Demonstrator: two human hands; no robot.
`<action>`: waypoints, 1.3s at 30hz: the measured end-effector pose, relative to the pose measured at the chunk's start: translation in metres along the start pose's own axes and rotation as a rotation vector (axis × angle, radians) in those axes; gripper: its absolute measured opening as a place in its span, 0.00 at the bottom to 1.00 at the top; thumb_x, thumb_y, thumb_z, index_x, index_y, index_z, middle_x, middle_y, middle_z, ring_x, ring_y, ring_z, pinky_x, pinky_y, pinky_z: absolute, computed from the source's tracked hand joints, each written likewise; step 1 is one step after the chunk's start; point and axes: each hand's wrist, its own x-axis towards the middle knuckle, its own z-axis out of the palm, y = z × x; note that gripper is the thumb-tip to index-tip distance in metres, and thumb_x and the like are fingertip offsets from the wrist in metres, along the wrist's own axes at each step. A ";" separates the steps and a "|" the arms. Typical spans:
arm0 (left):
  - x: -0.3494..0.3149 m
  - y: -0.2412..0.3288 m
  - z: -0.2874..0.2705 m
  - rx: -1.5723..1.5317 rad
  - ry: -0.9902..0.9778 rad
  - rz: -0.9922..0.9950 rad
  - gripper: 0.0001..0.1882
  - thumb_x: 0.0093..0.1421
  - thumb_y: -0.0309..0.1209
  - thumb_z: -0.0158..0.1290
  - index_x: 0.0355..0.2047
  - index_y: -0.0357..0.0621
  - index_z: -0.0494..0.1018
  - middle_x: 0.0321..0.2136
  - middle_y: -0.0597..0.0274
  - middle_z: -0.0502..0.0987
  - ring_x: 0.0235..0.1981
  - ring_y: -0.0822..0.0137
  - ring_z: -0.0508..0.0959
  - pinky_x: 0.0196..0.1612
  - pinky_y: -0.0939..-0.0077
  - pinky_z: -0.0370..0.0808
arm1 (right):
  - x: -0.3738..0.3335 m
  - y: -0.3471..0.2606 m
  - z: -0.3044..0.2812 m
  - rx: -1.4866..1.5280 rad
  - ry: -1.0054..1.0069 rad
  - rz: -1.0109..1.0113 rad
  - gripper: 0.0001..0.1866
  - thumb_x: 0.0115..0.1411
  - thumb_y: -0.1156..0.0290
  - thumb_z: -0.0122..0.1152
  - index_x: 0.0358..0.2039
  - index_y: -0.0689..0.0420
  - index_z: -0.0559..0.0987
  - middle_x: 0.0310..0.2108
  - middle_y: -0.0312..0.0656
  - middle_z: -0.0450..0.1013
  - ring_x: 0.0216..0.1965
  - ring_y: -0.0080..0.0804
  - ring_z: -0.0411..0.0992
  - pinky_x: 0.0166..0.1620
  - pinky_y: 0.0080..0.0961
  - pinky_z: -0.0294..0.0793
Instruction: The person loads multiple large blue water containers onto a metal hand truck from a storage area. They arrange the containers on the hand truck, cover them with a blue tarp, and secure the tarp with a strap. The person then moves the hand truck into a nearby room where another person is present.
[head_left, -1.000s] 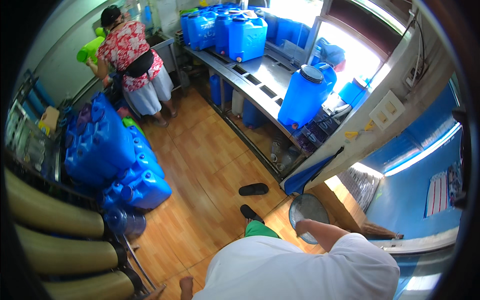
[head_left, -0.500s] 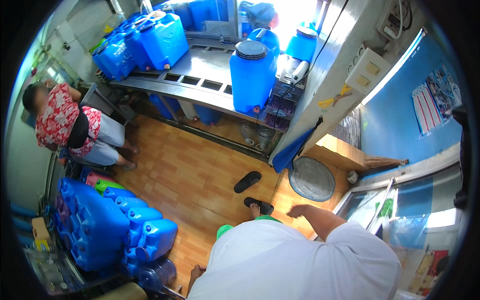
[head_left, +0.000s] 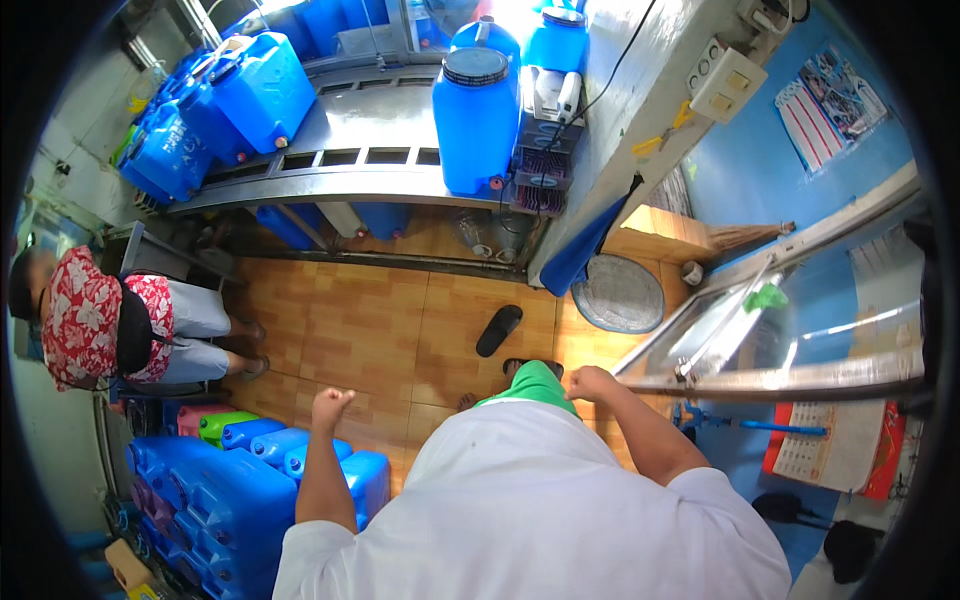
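Note:
My left hand (head_left: 330, 408) is held out over the tiled floor, fingers curled in and thumb pointing right, with nothing visible in it. Blue jugs (head_left: 330, 460) stand below and beside that forearm. Close to the hem of my green shorts (head_left: 538, 384) is my right hand (head_left: 592, 384), its fingers curled and no object showing in them. A loose black slipper (head_left: 499, 331) lies on the floor ahead of me. The other slipper (head_left: 517, 365) is partly hidden by my leg. Toes of a bare foot (head_left: 467, 401) show left of the shorts.
A metal counter (head_left: 340, 125) across the room holds several blue water containers (head_left: 475, 120). At the far left a person in a red floral shirt (head_left: 82, 320) stands by a dark stand. A round grey mat (head_left: 618, 293) lies near the glass-paned door (head_left: 720, 325) on the right.
My left arm has risen into fuller view, and my right hand has moved in beside the shorts. My body has moved forward over the slippers, and the view has turned.

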 end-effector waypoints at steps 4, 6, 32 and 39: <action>0.029 0.035 0.017 -0.299 0.005 0.021 0.14 0.56 0.38 0.63 0.26 0.38 0.75 0.23 0.66 0.77 0.26 0.75 0.72 0.32 0.77 0.71 | -0.017 0.054 0.057 -0.101 -0.288 0.058 0.13 0.53 0.56 0.64 0.28 0.53 0.83 0.31 0.45 0.80 0.35 0.41 0.78 0.39 0.40 0.76; 0.027 0.025 0.039 -0.341 -0.073 0.104 0.13 0.59 0.37 0.59 0.27 0.39 0.76 0.22 0.68 0.76 0.26 0.77 0.72 0.33 0.80 0.71 | -0.031 0.073 0.067 -0.433 -0.257 -0.123 0.13 0.58 0.60 0.58 0.29 0.56 0.83 0.33 0.46 0.80 0.33 0.42 0.78 0.39 0.38 0.76; 0.016 0.193 0.156 0.023 -0.361 -0.036 0.09 0.47 0.25 0.65 0.27 0.44 0.76 0.23 0.69 0.77 0.26 0.76 0.75 0.31 0.77 0.74 | -0.008 0.174 -0.085 0.285 0.226 0.201 0.13 0.46 0.65 0.71 0.34 0.51 0.84 0.32 0.45 0.80 0.36 0.40 0.78 0.42 0.35 0.77; 0.010 0.203 0.188 0.311 -0.470 -0.035 0.15 0.46 0.31 0.66 0.37 0.49 0.81 0.35 0.65 0.82 0.36 0.68 0.80 0.42 0.71 0.77 | 0.008 0.186 -0.093 0.057 0.325 0.004 0.16 0.51 0.60 0.65 0.37 0.55 0.83 0.37 0.50 0.79 0.42 0.49 0.77 0.47 0.40 0.76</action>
